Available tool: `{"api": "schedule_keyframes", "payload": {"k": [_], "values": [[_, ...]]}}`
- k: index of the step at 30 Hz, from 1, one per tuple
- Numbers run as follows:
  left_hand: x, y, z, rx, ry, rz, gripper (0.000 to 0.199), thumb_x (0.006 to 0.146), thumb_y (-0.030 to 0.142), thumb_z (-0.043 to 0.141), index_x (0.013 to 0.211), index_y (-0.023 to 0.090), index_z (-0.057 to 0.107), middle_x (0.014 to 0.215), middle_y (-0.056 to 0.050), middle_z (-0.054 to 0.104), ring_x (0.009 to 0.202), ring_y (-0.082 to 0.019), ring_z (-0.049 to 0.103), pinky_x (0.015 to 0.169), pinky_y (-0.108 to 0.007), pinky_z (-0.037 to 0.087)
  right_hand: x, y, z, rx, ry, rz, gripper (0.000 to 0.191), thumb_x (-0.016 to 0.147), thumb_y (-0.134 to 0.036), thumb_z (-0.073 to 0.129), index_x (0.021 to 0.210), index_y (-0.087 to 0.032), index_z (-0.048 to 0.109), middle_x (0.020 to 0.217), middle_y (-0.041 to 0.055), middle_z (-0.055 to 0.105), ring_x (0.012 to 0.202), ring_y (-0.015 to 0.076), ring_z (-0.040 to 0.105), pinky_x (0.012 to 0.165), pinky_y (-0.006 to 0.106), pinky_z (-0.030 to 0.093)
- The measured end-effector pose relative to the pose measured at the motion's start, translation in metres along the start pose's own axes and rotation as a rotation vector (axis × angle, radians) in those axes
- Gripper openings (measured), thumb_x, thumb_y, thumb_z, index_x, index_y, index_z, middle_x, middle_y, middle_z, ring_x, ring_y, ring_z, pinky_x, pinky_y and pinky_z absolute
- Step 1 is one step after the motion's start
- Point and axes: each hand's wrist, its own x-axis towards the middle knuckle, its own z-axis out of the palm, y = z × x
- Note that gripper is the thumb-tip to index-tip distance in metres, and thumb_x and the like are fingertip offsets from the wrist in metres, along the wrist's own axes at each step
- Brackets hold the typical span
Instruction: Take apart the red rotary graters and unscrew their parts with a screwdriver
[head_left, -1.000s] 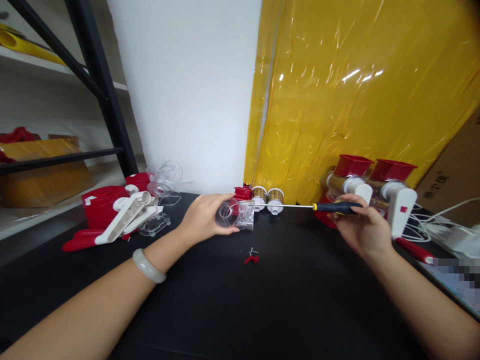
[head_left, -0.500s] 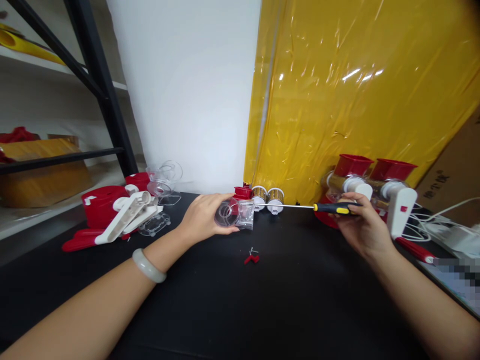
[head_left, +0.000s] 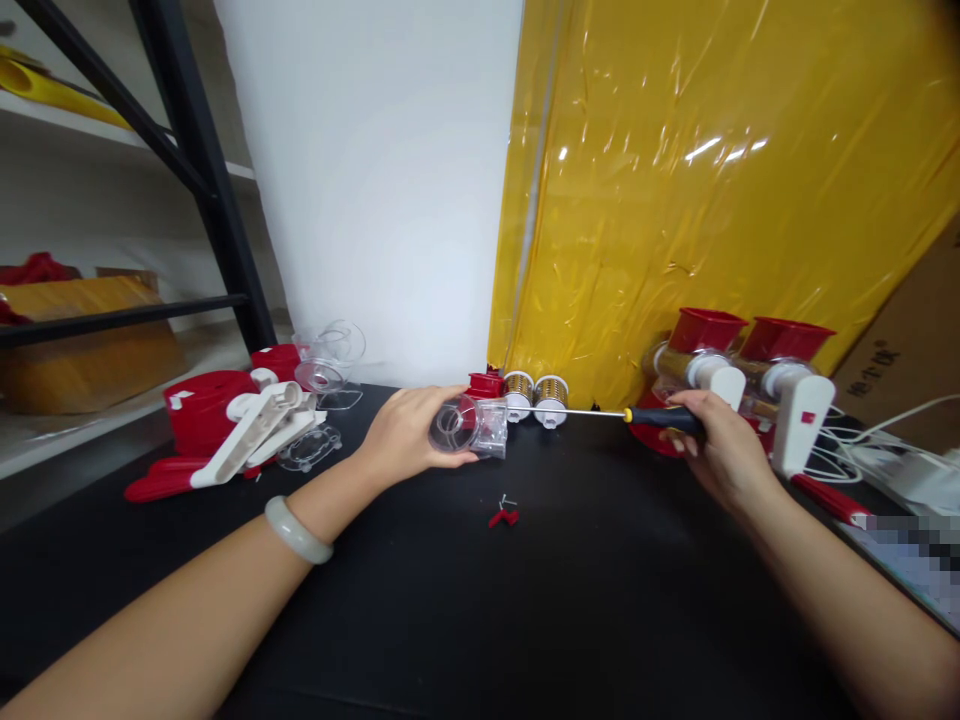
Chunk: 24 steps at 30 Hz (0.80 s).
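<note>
My left hand [head_left: 409, 430] is wrapped round a clear plastic grater housing [head_left: 491, 430], its round opening turned toward me. In my right hand [head_left: 724, 440] is a screwdriver, gripped by its black and yellow handle [head_left: 656, 417]. The long metal shaft [head_left: 577, 411] points left, level, and its tip reaches the housing's right side; the exact contact point is too small to tell. Behind the shaft stand two metal grater drums [head_left: 552, 395] with white ends. Small red parts [head_left: 503, 518] and a few screws [head_left: 508, 501] lie on the black table in front of the housing.
To the left lie red bases [head_left: 202, 410], white crank handles [head_left: 251, 430] and clear plastic parts [head_left: 330, 365]. Two rotary graters with red hoppers [head_left: 787, 338] stand at the right, near white cables [head_left: 840, 465]. A black shelf frame [head_left: 206, 190] rises at the left.
My right hand's fingers have shifted and turned on the screwdriver handle, which has rolled so less yellow shows. My left hand and the housing stay in place.
</note>
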Motion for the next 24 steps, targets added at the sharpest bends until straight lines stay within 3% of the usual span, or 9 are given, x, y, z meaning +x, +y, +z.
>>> {"api": "schedule_keyframes", "payload": {"k": [4, 8, 10, 13, 15, 18, 21, 24], "values": [[0.0, 0.0, 0.001, -0.006, 0.002, 0.001, 0.079, 0.066, 0.062, 0.074, 0.13, 0.023, 0.049, 0.119, -0.01, 0.068, 0.105, -0.029, 0.066, 0.091, -0.043, 0.049, -0.006, -0.007, 0.001, 0.223, -0.114, -0.026, 0.027, 0.062, -0.02, 0.07, 0.088, -0.026, 0.066, 0.076, -0.0027, 0.06, 0.064, 0.0123, 0.057, 0.06, 0.026, 0.052], [0.0, -0.001, 0.001, -0.013, 0.0, 0.002, 0.078, 0.067, 0.062, 0.074, 0.131, 0.024, 0.049, 0.119, -0.01, 0.068, 0.106, -0.029, 0.066, 0.091, -0.043, 0.048, -0.011, -0.014, 0.004, 0.259, -0.184, -0.024, 0.029, 0.062, -0.022, 0.072, 0.09, -0.026, 0.067, 0.083, -0.0015, 0.061, 0.069, 0.0132, 0.059, 0.066, 0.028, 0.053], [0.0, -0.001, 0.001, -0.016, -0.002, 0.001, 0.078, 0.067, 0.062, 0.073, 0.131, 0.024, 0.049, 0.12, -0.01, 0.068, 0.106, -0.029, 0.066, 0.092, -0.044, 0.048, -0.01, -0.012, 0.004, 0.2, -0.128, -0.024, 0.021, 0.071, -0.038, 0.072, 0.086, -0.024, 0.067, 0.071, -0.0008, 0.059, 0.059, 0.0124, 0.056, 0.057, 0.027, 0.051], [0.0, 0.0, 0.0, -0.021, -0.005, -0.003, 0.078, 0.068, 0.061, 0.073, 0.131, 0.024, 0.049, 0.12, -0.01, 0.068, 0.107, -0.029, 0.066, 0.092, -0.045, 0.048, -0.005, -0.005, 0.003, 0.055, -0.034, -0.016, 0.039, 0.083, -0.059, 0.059, 0.079, -0.021, 0.066, 0.041, -0.0053, 0.039, 0.036, 0.0087, 0.036, 0.041, 0.024, 0.039], [0.001, 0.0, 0.0, -0.027, -0.007, -0.012, 0.078, 0.067, 0.061, 0.074, 0.132, 0.025, 0.05, 0.12, -0.01, 0.068, 0.105, -0.03, 0.066, 0.092, -0.045, 0.048, -0.002, -0.002, 0.002, 0.003, -0.025, -0.003, 0.034, 0.083, -0.054, 0.062, 0.078, -0.021, 0.065, 0.038, -0.0079, 0.031, 0.033, 0.0073, 0.028, 0.038, 0.024, 0.035], [0.001, 0.001, -0.001, -0.028, -0.012, -0.022, 0.078, 0.067, 0.061, 0.074, 0.131, 0.025, 0.05, 0.12, -0.01, 0.068, 0.105, -0.029, 0.066, 0.092, -0.045, 0.048, -0.004, -0.003, 0.003, 0.097, -0.045, -0.019, 0.014, 0.072, -0.031, 0.071, 0.081, -0.022, 0.064, 0.053, -0.0048, 0.05, 0.042, 0.0084, 0.043, 0.045, 0.024, 0.042], [0.001, 0.001, -0.001, -0.023, -0.012, -0.017, 0.077, 0.067, 0.061, 0.074, 0.13, 0.025, 0.05, 0.121, -0.009, 0.068, 0.107, -0.029, 0.065, 0.092, -0.044, 0.048, -0.009, -0.011, 0.006, 0.254, -0.111, -0.006, 0.026, 0.061, -0.02, 0.07, 0.085, -0.025, 0.065, 0.078, -0.0019, 0.061, 0.062, 0.0121, 0.057, 0.057, 0.027, 0.051], [0.001, 0.001, -0.002, -0.015, -0.006, -0.003, 0.077, 0.067, 0.061, 0.074, 0.13, 0.024, 0.049, 0.12, -0.01, 0.068, 0.107, -0.029, 0.066, 0.091, -0.043, 0.048, -0.012, -0.016, 0.007, 0.284, -0.145, 0.008, 0.027, 0.059, -0.022, 0.071, 0.086, -0.025, 0.066, 0.084, -0.0014, 0.061, 0.068, 0.0133, 0.058, 0.061, 0.028, 0.052]]}}
